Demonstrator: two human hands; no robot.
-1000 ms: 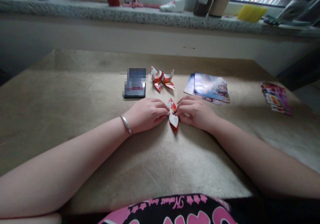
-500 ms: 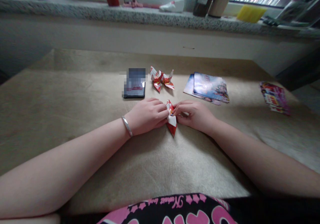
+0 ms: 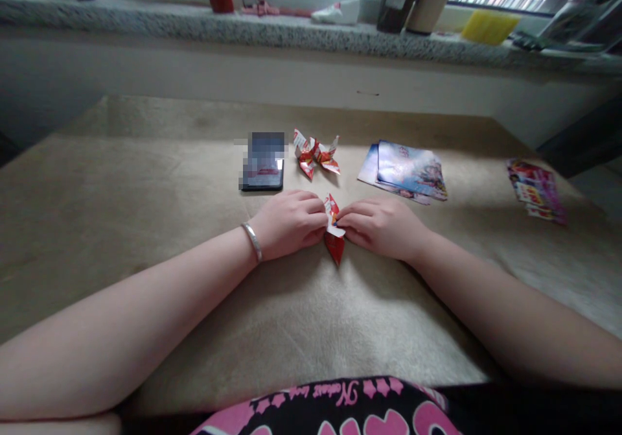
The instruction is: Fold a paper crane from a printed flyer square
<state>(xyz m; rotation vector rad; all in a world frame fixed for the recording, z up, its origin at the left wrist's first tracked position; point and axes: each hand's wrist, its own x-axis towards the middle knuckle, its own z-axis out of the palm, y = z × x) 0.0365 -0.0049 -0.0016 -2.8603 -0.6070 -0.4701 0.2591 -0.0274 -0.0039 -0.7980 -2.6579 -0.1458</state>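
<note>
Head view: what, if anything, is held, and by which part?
A folded red and white paper piece, held near its middle by both sides: left hand on the left, right hand on the right. Finger placement is partly hidden.

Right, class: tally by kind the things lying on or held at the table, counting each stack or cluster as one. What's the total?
Red-and-white folded paper: 2 (held piece, four-pointed cluster)
Printed stacks: 2 (bluish stack, pinkish stack)
Dark flat device, partly pixelated: 1
Total: 5
</note>
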